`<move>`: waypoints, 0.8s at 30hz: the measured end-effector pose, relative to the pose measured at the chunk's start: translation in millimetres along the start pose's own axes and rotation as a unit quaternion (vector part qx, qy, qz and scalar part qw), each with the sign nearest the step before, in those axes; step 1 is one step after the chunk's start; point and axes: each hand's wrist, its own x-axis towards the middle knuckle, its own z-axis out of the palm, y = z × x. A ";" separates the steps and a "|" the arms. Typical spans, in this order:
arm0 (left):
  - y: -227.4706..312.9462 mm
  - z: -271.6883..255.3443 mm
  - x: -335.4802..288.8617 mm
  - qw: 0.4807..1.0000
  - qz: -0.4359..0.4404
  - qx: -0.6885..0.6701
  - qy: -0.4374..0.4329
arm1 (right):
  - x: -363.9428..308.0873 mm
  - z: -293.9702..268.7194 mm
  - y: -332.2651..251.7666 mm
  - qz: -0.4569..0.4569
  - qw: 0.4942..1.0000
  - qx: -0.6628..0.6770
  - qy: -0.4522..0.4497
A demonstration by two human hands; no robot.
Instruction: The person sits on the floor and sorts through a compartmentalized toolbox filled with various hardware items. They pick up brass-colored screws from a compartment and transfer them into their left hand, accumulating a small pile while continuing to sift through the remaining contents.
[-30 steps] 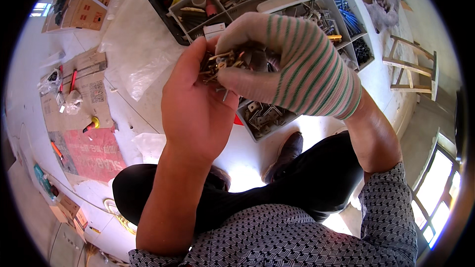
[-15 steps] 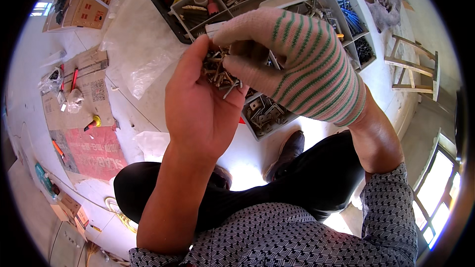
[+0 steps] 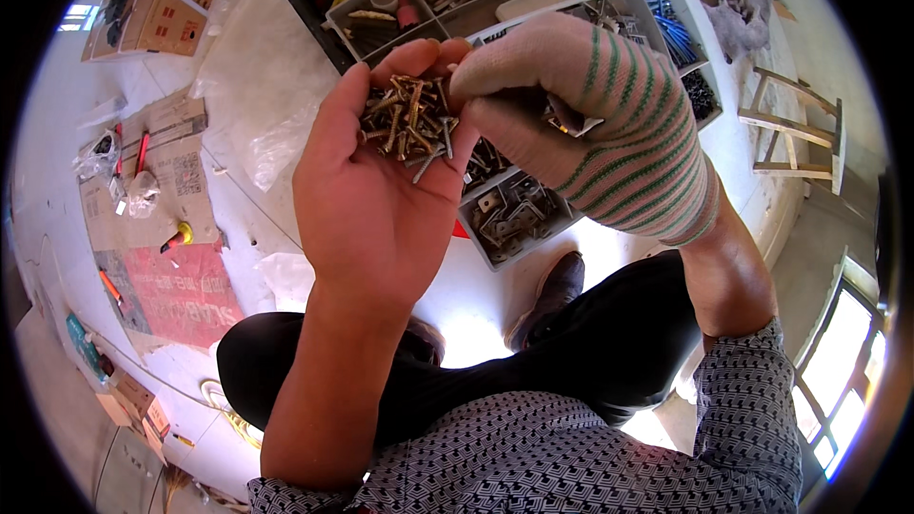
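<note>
My bare left hand (image 3: 376, 205) is cupped palm up around a heap of brassy screws (image 3: 407, 124), with a few silver ones at the side near the thumb base. My right hand (image 3: 609, 124) wears a pale knitted glove with green stripes. Its thumb and fingers are pinched together at the right edge of the heap, against the left fingertips; whatever lies between them is too small to make out. Just beyond both hands stands an organizer case (image 3: 447, 21) with tools and hardware in its compartments. Its near compartment holds metal brackets (image 3: 514, 219).
Blue fasteners (image 3: 674, 29) fill a far-right compartment. A wooden stool (image 3: 795, 124) lies to the right. Flattened cardboard (image 3: 157, 186), clear plastic sheeting (image 3: 271, 67) and a taped carton (image 3: 162, 0) are on the left. My shoe (image 3: 552, 300) is below the case.
My gloved hand has shifted right, off the top of the screws, uncovering the heap. My left hand has tipped slightly left and its palm shows more openly.
</note>
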 end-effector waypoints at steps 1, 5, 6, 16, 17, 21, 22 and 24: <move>0.0 -2.8 1.3 1.000 -0.002 -0.007 -0.015 | -0.3 -0.7 -0.1 -0.004 1.000 -0.011 -0.005; 0.3 -2.9 2.4 1.000 0.000 0.012 -0.001 | -1.8 1.8 0.6 -0.031 0.999 -0.025 -0.027; -0.6 0.6 2.5 1.000 0.003 0.014 0.017 | -2.8 2.4 0.3 -0.037 0.998 -0.027 -0.032; -3.8 9.9 3.2 0.999 0.010 0.001 0.053 | -8.6 12.1 2.6 -0.100 0.988 -0.096 -0.074; -3.5 9.9 2.8 0.999 0.010 -0.001 0.053 | -6.2 11.8 1.4 -0.102 0.985 -0.108 -0.085; -1.5 6.5 2.2 0.999 0.007 -0.011 0.030 | -0.2 17.3 -5.1 -0.090 0.993 -0.054 -0.044; -1.6 6.8 2.1 0.999 0.008 -0.011 0.032 | 0.1 18.0 -6.2 -0.085 0.995 -0.043 -0.036; -1.5 6.2 1.9 0.999 0.008 -0.012 0.031 | -2.5 18.3 -4.4 -0.075 0.995 -0.049 -0.047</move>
